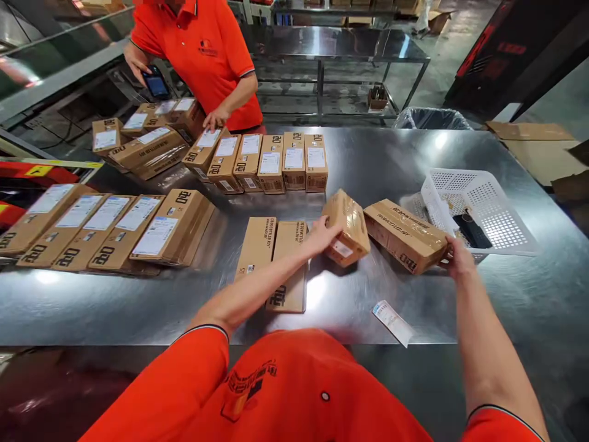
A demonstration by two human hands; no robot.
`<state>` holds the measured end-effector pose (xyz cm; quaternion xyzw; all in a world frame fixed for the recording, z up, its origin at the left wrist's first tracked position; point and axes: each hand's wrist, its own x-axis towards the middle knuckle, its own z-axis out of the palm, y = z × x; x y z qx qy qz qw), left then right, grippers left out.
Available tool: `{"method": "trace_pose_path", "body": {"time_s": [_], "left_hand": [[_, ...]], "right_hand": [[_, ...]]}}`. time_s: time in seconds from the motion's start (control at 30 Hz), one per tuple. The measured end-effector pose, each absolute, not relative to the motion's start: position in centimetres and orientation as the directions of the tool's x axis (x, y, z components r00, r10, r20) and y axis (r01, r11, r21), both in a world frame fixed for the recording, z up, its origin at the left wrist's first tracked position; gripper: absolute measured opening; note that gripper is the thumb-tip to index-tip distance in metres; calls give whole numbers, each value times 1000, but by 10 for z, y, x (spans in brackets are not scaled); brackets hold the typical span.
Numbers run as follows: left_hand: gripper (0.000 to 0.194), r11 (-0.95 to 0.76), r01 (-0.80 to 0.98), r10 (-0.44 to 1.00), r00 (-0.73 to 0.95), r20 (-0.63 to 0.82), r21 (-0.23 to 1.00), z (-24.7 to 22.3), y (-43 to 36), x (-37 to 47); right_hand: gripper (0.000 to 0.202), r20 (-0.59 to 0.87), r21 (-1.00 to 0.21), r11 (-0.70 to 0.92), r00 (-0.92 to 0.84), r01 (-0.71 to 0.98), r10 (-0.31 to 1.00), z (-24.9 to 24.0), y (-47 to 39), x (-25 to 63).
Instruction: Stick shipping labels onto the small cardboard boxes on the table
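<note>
In the head view, your left hand (324, 236) is gripping the centre box (346, 236), just right of the middle of the frame, with thumb and fingers spreading across its upper left side, likely because that wide span is steadying its tilt. Your right hand (460, 258) is pinching the far-right end of the long box (405, 236), right of centre. That end is sitting close to the white basket (488, 215), so your fingers are fitting between carton and rim; how far they are wrapping underneath, you cannot tell. The two cartons are angling toward each other, nearly meeting.

At the centre of the frame, two flat boxes (291, 264) are lying side by side under your left forearm, within easy reach. A loose label (393, 322) is lying at the lower right on the metal table (340, 328), beside your work area. The left-hand boxes (151, 236) and the upper row of boxes (270, 162) are showing their labels upward, probably to keep them readable. At the upper left, a co-worker (207, 55) is holding a scanner (156, 85) near them.
</note>
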<state>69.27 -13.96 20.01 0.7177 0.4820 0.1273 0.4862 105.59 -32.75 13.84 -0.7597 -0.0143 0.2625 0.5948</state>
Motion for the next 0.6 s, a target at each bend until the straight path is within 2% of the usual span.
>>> {"method": "trace_pose_path", "body": {"time_s": [0.07, 0.13, 0.17, 0.23, 0.3, 0.37, 0.4, 0.47, 0.5, 0.6], "left_hand": [[87, -417, 711, 795, 587, -151, 567, 189, -173, 678], [98, -635, 706, 680, 703, -208, 312, 176, -207, 663], [102, -690, 681, 624, 731, -277, 244, 171, -219, 658], [99, -719, 658, 560, 739, -375, 222, 165, -230, 653], [81, -658, 679, 566, 731, -381, 327, 169, -216, 658], [67, -513, 653, 596, 738, -316, 556, 180, -183, 670], [66, -408, 591, 616, 741, -268, 696, 188, -163, 677], [80, -166, 387, 649, 735, -195, 907, 206, -128, 692], [89, -57, 286, 642, 744, -184, 957, 216, -117, 699], [103, 138, 123, 531, 828, -178, 983, 245, -111, 713]], "right_hand": [[16, -411, -901, -273, 862, -336, 296, 134, -329, 1066], [15, -426, -899, -237, 859, -367, 286, 127, -331, 1070], [16, -424, -903, -212, 857, -374, 293, 124, -331, 1070], [19, -411, -912, -167, 852, -376, 326, 115, -333, 1064], [25, -366, -928, -82, 852, -363, 375, 107, -335, 1052], [31, -287, -945, 23, 863, -326, 416, 101, -339, 1039], [33, -247, -950, 70, 870, -304, 426, 100, -341, 1033], [37, -199, -954, 113, 866, -279, 458, 102, -345, 1022], [39, -195, -953, 111, 853, -281, 484, 105, -346, 1018], [43, -199, -952, 85, 803, -296, 561, 119, -346, 1010]]}}
